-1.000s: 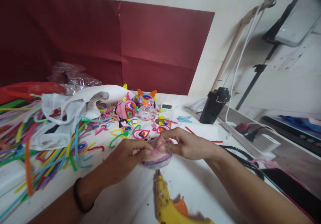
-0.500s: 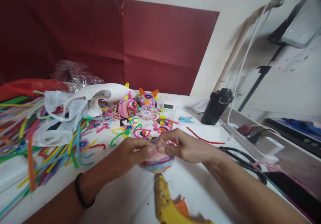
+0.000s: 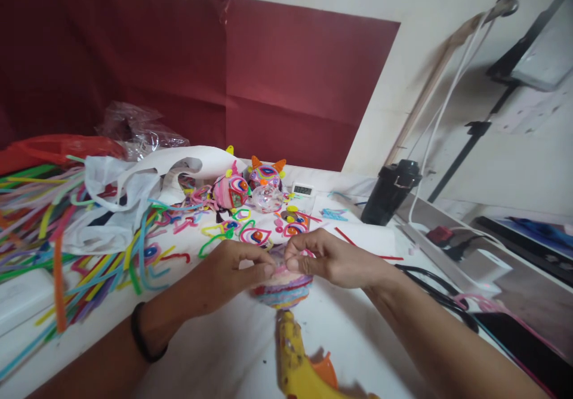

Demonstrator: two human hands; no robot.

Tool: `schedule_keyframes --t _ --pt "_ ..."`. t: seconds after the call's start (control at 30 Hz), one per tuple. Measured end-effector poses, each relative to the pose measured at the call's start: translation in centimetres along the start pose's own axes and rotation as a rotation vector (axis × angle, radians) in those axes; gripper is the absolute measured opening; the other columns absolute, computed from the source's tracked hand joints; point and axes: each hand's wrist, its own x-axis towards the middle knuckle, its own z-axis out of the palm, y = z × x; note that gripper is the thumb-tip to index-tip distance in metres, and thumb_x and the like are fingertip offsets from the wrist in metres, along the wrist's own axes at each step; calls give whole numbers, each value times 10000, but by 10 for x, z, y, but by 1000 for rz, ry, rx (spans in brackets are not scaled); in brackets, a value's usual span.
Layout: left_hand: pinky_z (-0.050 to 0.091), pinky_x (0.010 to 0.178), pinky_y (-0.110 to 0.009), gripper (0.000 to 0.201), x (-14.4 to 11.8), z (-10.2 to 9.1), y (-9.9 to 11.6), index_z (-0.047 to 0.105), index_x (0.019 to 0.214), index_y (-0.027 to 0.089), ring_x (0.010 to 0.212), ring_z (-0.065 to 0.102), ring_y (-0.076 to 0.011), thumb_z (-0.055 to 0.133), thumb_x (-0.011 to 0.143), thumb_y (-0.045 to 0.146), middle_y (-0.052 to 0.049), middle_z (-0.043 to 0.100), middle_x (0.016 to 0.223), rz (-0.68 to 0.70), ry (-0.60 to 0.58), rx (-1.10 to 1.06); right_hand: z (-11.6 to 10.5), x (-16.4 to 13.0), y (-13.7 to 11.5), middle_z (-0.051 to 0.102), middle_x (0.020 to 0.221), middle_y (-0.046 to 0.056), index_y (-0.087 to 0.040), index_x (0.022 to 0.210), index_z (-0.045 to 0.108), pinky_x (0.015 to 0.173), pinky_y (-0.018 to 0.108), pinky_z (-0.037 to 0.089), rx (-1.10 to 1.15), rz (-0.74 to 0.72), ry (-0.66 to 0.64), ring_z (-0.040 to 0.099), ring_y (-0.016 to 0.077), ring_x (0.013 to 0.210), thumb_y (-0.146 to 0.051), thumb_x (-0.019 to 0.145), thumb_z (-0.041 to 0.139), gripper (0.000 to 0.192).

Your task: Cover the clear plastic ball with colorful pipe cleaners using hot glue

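Note:
My left hand (image 3: 233, 271) and my right hand (image 3: 329, 259) meet over a round ball wrapped in pink and purple pipe cleaner (image 3: 283, 288) on the white table (image 3: 233, 357). Both hands pinch its top with thumb and fingertips. A yellow glue gun (image 3: 298, 363) lies just below the ball, its nozzle pointing up at it. Beyond the hands lie coloured pipe-cleaner eye shapes (image 3: 253, 236) and two finished decorated balls (image 3: 230, 190), one with orange ears (image 3: 266, 175).
A heap of loose coloured pipe cleaners (image 3: 67, 250) and a white bag (image 3: 129, 193) fill the left. A black cup (image 3: 391, 191), a small digital clock (image 3: 302, 189), black cables (image 3: 430, 288) and a power strip (image 3: 441, 235) sit on the right.
The view has drifted slightly; my hands stay pinched on the wrapped ball, shifted a little rightward in the picture. Nothing was picked up or let go.

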Motion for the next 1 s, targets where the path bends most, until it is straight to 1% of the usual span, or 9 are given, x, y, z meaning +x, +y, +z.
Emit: schedule_keyframes --t 0.1,0.2,0.3,0.4,0.57,0.67,0.73,0.83,1.0 --pt "367 599 -225 226 0 0 0 680 695 155 649 526 -142 544 812 292 17 614 636 5 3 26 1 0 -1 511 657 -20 -118 766 610 577 220 344 -30 -8 3 421 105 612 -247 819 590 141" --pt "375 615 -229 218 0 2 0 679 710 157 665 532 -145 542 810 294 14 622 657 8 2 23 5 -1 -4 556 710 -1 -119 801 633 626 231 379 -106 -17 20 465 120 666 -233 831 571 133" --pt "362 605 -228 231 -1 4 -1 650 686 159 665 511 -140 534 823 305 23 588 649 11 -27 18 9 -1 -7 552 684 -8 -120 793 636 593 222 376 -164 1 36 463 117 644 -215 822 571 118" --pt "350 605 -226 248 -1 5 -4 622 670 158 664 489 -131 538 831 327 35 545 642 -7 -59 -14 11 0 -6 522 648 -26 -124 771 621 549 209 343 -91 6 38 425 97 597 -186 809 567 90" --pt "384 668 -243 252 2 -2 -9 646 869 165 740 512 -147 506 855 375 17 579 764 -28 -85 -162 9 3 -1 459 603 -51 -131 710 592 531 211 296 119 -26 39 366 80 556 -188 769 592 82" --pt "376 667 -242 249 3 -5 -6 651 840 161 742 507 -148 519 845 372 16 583 756 -62 -82 -161 5 3 0 452 588 -56 -132 690 587 524 216 278 178 -17 65 344 77 538 -218 752 615 110" --pt "366 639 -233 216 3 -6 -5 657 816 158 713 500 -139 552 822 347 21 581 731 -84 -84 -175 2 3 0 465 593 -54 -131 690 589 523 218 275 196 -11 80 343 76 536 -238 747 626 127" --pt "356 605 -223 181 4 -4 -6 658 788 153 681 490 -126 583 797 317 26 572 701 -78 -63 -214 0 3 1 458 588 -60 -136 680 583 521 217 273 205 -10 97 336 74 530 -247 751 628 139" --pt "377 609 -218 179 4 -2 -9 662 796 153 696 501 -128 591 794 318 19 578 717 -44 -43 -230 -2 2 2 481 610 -52 -132 688 591 549 213 302 111 -47 99 376 80 563 -218 750 624 111"
